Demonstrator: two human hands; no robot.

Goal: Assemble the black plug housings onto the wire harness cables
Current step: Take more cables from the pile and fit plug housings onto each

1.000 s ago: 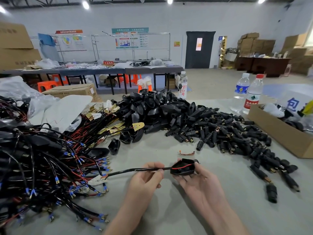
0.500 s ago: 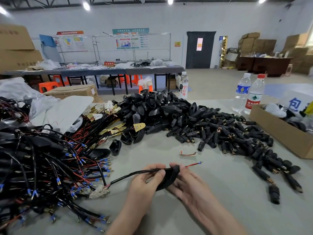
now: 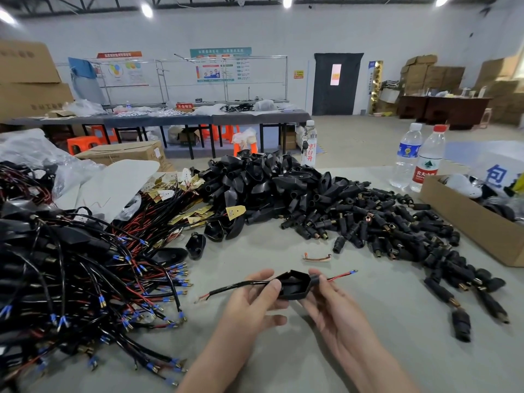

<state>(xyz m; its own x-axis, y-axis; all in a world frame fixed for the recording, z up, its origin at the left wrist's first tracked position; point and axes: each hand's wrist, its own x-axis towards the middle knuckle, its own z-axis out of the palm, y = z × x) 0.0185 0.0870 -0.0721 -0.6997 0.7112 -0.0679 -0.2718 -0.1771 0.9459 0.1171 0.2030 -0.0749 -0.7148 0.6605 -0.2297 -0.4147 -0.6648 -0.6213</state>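
- The housing point(image 3: 293, 287) sits low in the middle of the view, held just above the table point(image 3: 283, 355) between both hands, with its hollow side facing the camera.
- The cable point(image 3: 238, 286) runs through the housing. Its black sheath trails out toward 9 o'clock, and a thin red lead with a blue tip sticks out of the narrow neck toward 2 o'clock.
- The left hand point(image 3: 255, 303) pinches the cable at the housing's wide mouth, with the thumb on top and the fingers curled behind.
- The right hand point(image 3: 336, 310) grips the housing's narrow neck, palm up, with fingertips closed round it from below and behind.
- A small copper strip point(image 3: 316, 257) lies on the table at 12 o'clock from the housing, near it but apart.
- The housing pile point(image 3: 263, 182) lies farther off at 12 o'clock.
- The connector pile point(image 3: 382, 225) spreads from 1 to 3 o'clock of the hands.
- The harness heap point(image 3: 71, 279), black and red wires with blue-sleeved ends, fills the 9 o'clock side.
- A cardboard box point(image 3: 470, 225) sits at 2 o'clock at the table's edge, with two bottles point(image 3: 419, 160) just beside its far corner.
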